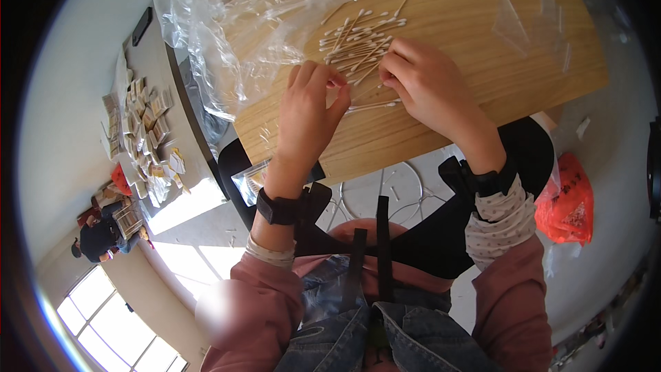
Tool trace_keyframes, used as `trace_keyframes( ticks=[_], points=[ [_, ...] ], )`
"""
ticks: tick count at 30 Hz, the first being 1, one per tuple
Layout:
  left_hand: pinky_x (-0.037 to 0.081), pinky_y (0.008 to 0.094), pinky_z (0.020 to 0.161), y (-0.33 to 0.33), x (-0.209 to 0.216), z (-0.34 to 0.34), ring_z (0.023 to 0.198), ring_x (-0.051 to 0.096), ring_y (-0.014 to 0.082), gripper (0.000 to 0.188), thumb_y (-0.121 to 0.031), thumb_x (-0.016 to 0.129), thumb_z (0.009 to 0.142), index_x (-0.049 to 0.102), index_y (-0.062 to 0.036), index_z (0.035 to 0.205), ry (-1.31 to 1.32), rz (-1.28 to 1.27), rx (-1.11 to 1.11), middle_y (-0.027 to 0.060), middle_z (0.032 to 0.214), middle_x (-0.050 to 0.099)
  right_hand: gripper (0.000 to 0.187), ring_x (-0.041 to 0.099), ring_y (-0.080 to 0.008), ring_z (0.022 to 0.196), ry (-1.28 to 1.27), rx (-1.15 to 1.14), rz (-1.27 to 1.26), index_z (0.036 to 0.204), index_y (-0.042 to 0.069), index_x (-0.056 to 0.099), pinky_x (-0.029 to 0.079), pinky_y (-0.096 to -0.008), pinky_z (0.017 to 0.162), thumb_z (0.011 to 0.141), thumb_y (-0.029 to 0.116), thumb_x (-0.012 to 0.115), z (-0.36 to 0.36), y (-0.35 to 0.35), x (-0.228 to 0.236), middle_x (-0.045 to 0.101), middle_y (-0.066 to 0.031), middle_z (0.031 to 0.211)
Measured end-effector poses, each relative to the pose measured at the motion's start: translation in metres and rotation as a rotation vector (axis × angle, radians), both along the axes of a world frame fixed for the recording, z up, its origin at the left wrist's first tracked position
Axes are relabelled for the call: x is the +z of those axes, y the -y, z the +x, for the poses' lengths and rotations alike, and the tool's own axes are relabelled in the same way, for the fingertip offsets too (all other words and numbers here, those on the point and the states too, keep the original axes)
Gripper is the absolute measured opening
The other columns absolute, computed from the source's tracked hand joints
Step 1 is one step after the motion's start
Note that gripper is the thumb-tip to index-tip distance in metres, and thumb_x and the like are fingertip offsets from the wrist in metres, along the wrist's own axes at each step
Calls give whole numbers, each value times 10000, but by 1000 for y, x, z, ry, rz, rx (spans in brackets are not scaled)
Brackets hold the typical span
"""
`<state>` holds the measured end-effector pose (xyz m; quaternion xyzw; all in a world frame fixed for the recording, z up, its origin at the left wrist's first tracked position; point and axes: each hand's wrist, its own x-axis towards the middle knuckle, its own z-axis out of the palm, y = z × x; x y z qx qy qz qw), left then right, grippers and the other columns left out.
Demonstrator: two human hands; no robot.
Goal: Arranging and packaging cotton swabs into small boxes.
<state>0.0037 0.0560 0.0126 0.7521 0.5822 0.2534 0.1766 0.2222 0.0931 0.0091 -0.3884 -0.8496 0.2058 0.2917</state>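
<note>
The right hand is covering some cotton swabs; the clear plastic bag is running off the top edge.

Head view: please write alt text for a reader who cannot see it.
A person's left hand and right hand pinch cotton swabs from a loose pile on a round wooden table. A crumpled clear plastic bag holding more swabs lies at the left.

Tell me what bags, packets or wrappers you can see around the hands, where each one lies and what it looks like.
Large clear plastic bag: crumpled on the wooden table, up and left of the left hand, cotton swabs inside.
Small clear flat packets: on the table, up and right of the right hand, see-through.
Small clear pouch: under the table edge, below the left hand.
Red-orange plastic bag: on the floor, right.
Small tan and white packets: spread out far left.
</note>
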Motion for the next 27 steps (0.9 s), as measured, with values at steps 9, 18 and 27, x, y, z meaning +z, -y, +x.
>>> trace_keyframes(
  ticks=[9,18,27],
  points=[
    [509,393,743,10,11,-13,836,625,284,150,-39,741,793,626,-46,888,21,-19,-17,95,855,630,111,621,-291,850,25,-24,-16,788,39,607,507,-409,729,758,-29,689,-1,2,1,577,-73,847],
    [489,273,672,49,16,-33,712,606,151,115,11,734,808,660,-17,891,357,-77,247,61,802,675,125,631,-298,860,-73,-92,-12,919,44,669,513,-405,740,816,-8,716,-12,15,16,631,-78,923],
    [513,263,797,93,41,19,861,636,130,225,10,794,835,706,2,1042,794,-367,-48,57,937,710,197,652,-291,825,-26,-217,-51,1013,40,728,520,-362,694,822,-6,744,15,110,82,680,-80,955]
  ],
)
